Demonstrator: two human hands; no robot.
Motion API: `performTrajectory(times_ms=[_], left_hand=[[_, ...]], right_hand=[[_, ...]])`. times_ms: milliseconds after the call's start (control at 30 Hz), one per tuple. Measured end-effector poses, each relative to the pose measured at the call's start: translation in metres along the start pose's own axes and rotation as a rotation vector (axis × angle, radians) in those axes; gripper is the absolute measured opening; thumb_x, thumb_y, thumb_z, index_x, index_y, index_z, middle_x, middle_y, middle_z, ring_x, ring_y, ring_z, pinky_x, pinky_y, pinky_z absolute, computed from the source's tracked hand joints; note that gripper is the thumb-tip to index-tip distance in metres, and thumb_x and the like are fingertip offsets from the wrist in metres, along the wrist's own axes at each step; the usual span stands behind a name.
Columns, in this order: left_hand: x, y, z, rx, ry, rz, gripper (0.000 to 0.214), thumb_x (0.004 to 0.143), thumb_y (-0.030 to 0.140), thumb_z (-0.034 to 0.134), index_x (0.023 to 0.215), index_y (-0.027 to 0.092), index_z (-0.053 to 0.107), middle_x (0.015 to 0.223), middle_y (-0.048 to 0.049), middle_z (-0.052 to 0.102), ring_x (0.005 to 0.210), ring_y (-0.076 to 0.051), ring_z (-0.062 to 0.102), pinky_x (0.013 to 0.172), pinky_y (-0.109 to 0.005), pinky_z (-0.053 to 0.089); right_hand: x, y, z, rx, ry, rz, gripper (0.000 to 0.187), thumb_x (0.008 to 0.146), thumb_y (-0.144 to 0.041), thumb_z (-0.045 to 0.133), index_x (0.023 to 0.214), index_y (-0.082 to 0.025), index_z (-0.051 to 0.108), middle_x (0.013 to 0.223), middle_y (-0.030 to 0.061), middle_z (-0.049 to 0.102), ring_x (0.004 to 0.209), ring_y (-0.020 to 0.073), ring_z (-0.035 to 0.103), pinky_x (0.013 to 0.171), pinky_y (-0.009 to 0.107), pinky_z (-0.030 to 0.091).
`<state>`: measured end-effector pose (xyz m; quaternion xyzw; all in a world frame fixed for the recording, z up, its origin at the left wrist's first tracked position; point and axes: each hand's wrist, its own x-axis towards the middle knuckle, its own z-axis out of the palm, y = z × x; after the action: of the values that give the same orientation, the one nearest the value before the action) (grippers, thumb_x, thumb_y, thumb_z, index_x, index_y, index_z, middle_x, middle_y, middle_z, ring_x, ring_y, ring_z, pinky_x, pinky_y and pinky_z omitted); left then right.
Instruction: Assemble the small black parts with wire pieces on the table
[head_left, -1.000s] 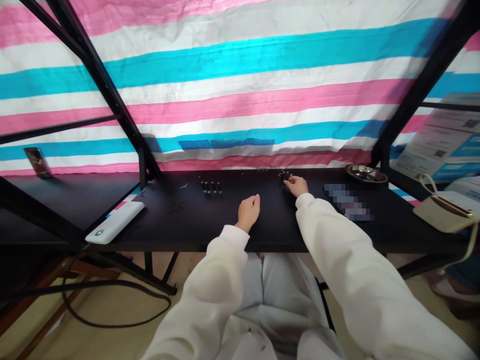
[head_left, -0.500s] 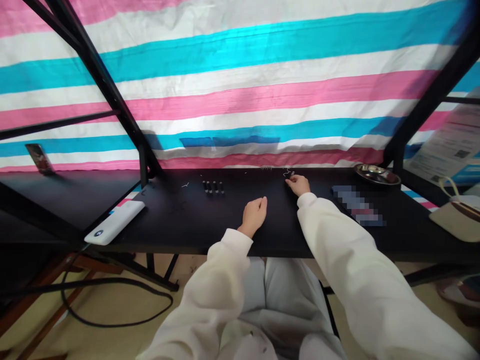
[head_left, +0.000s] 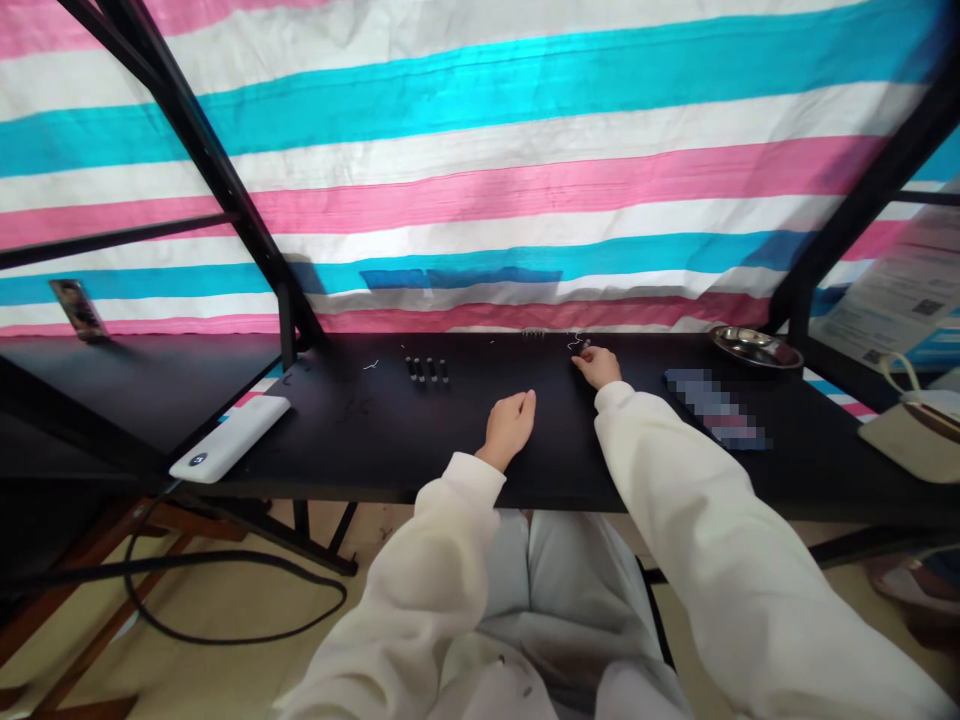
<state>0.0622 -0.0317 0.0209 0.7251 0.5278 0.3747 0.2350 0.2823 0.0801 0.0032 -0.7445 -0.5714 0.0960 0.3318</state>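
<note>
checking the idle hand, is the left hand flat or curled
Curled: the bare left hand rests on the black table, fingers bent inward.

Your left hand (head_left: 510,425) rests on the table (head_left: 360,450), mid-width and toward the front edge. Your right hand (head_left: 598,366) lies farther back and to its right, with a small piece (head_left: 582,346) at the fingertips, perhaps touching; it is too small to tell. Left of both hands, toward the back, stands a row of small pieces (head_left: 426,370). A dish (head_left: 754,348) sits at the back right corner, and a power bank (head_left: 229,451) at the front left corner. A sheet (head_left: 480,180) hangs behind the table.
</note>
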Motion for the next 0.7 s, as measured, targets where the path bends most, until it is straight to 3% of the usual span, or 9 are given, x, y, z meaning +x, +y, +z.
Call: performTrajectory(times_ms=[233, 700], left_hand=[[0.0, -0.002, 0.001, -0.005, -0.001, 0.006, 0.047, 0.089, 0.046, 0.029, 0.057, 0.019, 0.05, 0.056, -0.0006, 0.052, 0.059, -0.013, 0.051, 0.064, -0.025, 0.037], [0.0, -0.003, 0.001, -0.021, -0.004, 0.011, 0.047, 0.089, 0.046, 0.028, 0.057, 0.018, 0.049, 0.056, -0.0002, 0.052, 0.058, -0.013, 0.05, 0.063, -0.025, 0.037]], right_hand=[[0.006, 0.011, 0.0, -0.009, -0.003, -0.025, 0.015, 0.074, -0.021, 0.06, 0.085, -0.015, 0.069, 0.086, 0.0093, 0.07, 0.083, 0.0179, 0.064, 0.078, 0.027, 0.046], [0.0, 0.004, -0.005, -0.099, 0.024, 0.055, 0.02, 0.072, -0.031, 0.066, 0.081, -0.014, 0.072, 0.084, 0.0138, 0.07, 0.085, 0.0246, 0.065, 0.076, 0.031, 0.048]])
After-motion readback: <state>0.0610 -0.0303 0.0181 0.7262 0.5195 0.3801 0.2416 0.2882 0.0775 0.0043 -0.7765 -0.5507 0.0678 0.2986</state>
